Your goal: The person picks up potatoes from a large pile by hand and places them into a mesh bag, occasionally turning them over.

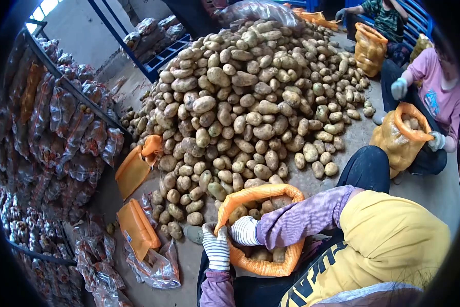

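Note:
An orange mesh sack (290, 260) stands between my legs with its mouth held wide and potatoes (264, 207) inside. My left hand (217, 248), in a striped glove, is closed on the sack's left rim. My right hand (244, 231), in a matching glove, reaches into the sack's mouth near that same rim. Its fingers are hidden, so whether it holds anything does not show. Just beyond the sack rises a large heap of potatoes (250, 92), with loose ones lying close to the rim.
Folded orange sacks (132, 230) and clear plastic (161, 268) lie on the floor at left. Filled plastic bags (50, 112) are stacked behind a rail. To the right, a person in pink (447, 92) holds a filled orange sack (393, 138). Another person sits farther back.

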Demonstrator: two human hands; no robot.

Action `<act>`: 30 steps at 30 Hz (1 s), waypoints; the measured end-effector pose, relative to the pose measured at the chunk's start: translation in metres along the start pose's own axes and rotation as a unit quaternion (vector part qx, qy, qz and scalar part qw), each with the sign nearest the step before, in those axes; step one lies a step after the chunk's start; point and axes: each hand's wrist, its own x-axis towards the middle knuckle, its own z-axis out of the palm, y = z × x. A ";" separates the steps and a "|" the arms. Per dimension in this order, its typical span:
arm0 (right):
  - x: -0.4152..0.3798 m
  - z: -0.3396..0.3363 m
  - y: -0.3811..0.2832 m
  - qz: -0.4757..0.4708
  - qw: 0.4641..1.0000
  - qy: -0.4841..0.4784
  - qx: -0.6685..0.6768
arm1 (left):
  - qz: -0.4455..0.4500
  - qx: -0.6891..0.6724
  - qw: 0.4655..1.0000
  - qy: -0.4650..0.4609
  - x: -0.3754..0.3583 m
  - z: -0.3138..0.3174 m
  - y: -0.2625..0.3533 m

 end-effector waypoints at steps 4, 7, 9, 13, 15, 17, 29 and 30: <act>-0.019 -0.049 0.019 -0.073 0.993 -0.076 0.054 | -0.019 0.041 0.999 -0.003 0.005 -0.006 0.011; -0.036 -0.148 0.035 -0.263 0.935 0.089 0.220 | -0.016 0.053 0.998 -0.004 0.010 -0.016 0.010; -0.020 -0.184 0.086 -0.121 0.939 0.200 0.252 | 0.005 0.048 0.999 -0.016 0.011 -0.014 0.011; 0.062 -0.147 0.274 0.136 0.952 0.267 -0.060 | -0.085 0.104 0.990 -0.046 0.015 -0.017 0.044; 0.086 -0.134 0.328 0.229 0.938 0.230 -0.121 | -0.036 0.028 0.999 -0.029 0.019 -0.022 -0.002; 0.109 -0.117 0.361 0.265 0.936 0.156 -0.171 | -0.060 0.093 0.993 -0.052 0.017 -0.007 0.061; 0.026 -0.180 0.287 -0.012 0.908 0.132 0.397 | -0.001 0.337 0.941 -0.023 0.026 -0.003 0.033; 0.007 -0.190 0.246 -0.013 0.905 0.111 0.411 | 0.045 0.325 0.945 -0.021 0.024 -0.003 0.032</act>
